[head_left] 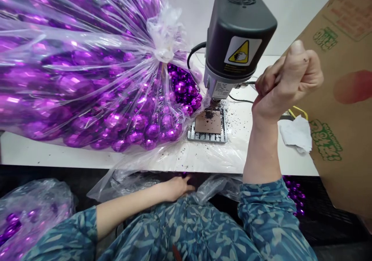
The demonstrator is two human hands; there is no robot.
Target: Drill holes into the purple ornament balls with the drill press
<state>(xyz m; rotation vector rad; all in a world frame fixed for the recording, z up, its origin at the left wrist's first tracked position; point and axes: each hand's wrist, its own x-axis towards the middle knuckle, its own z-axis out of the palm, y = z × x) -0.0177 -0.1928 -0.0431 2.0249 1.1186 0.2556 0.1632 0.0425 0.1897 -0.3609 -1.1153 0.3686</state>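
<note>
Raised beside a dark bench drill (240, 40), my right hand (289, 77) is closed in a fist, thumb on top; a thin black rod or cable runs from the drill toward it, and what the fist grips is hidden. My left hand (178, 187) lies low over my lap at the table's front edge, fingers apart, near a small purple ball (184, 174) and loose clear plastic. Under the drill, a brown square plate (208, 122) with a small hole and dark shavings rests on a slotted metal base (221, 137).
A large clear bag (72, 86) of shiny purple balls fills the table's left. Another bag (37, 214) sits lower left. On the right are a cardboard box (345, 98), a white cloth or tissue (296, 133) and, below the white table (87, 156), more purple balls (295, 195).
</note>
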